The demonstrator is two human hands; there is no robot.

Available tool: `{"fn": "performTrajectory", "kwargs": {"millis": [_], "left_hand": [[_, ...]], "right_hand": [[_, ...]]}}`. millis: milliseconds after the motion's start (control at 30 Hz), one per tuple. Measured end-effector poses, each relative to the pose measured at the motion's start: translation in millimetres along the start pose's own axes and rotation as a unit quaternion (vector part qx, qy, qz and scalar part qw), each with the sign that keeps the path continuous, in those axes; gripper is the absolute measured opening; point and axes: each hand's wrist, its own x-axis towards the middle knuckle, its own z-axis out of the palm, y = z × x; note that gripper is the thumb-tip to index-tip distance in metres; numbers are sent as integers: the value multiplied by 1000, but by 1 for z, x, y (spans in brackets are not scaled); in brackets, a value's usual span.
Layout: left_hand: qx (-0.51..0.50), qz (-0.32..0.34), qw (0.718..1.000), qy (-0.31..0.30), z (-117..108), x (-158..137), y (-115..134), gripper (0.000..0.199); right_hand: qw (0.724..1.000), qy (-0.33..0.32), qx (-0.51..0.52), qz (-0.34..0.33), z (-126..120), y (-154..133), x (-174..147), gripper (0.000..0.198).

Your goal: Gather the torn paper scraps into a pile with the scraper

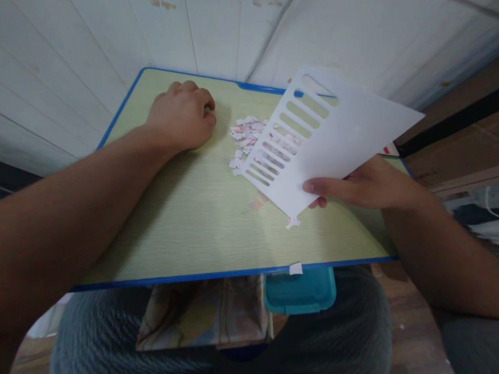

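Note:
My right hand (359,186) grips a white sheet (330,146) with a row of rounded slots along its left side, thumb on top and fingers beneath. The sheet is tilted above the table, partly covering a pile of small torn paper pieces (247,132) printed in pink and white. Some pieces show through the slots. To the left of the pile, my left hand (183,115) rests on the table with its fingers curled in. Whatever it may hold is hidden. One paper scrap (293,222) lies by the sheet's lower corner.
The pale green table (185,216) has a blue edge and stands against a white panelled wall (215,35). Another scrap (295,269) sits at the front edge. Below that edge are a teal plastic container (300,291) and a patterned cloth item (205,314).

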Motion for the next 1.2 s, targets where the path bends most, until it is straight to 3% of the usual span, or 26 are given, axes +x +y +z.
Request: {"fn": "performTrajectory", "kwargs": {"millis": [400, 567, 633, 800, 867, 1200], "left_hand": [[-3, -8, 1000, -2, 0, 1, 0, 57], [0, -13, 1000, -1, -1, 2, -1, 57], [6, -8, 1000, -1, -1, 2, 0, 58], [-1, -8, 1000, -4, -2, 0, 2, 58], [-10, -14, 1000, -1, -1, 0, 2, 57], [-17, -12, 1000, -1, -2, 0, 1, 59]], "right_hand": [[992, -104, 63, -41, 25, -19, -5, 14], [984, -142, 105, 7, 25, -18, -7, 11], [985, -127, 115, 12, 22, -18, -6, 14], [996, 22, 85, 9, 9, -9, -2, 22], [997, 49, 65, 9, 5, -4, -1, 23], [999, -21, 49, 9, 7, -2, -2, 21]]}}
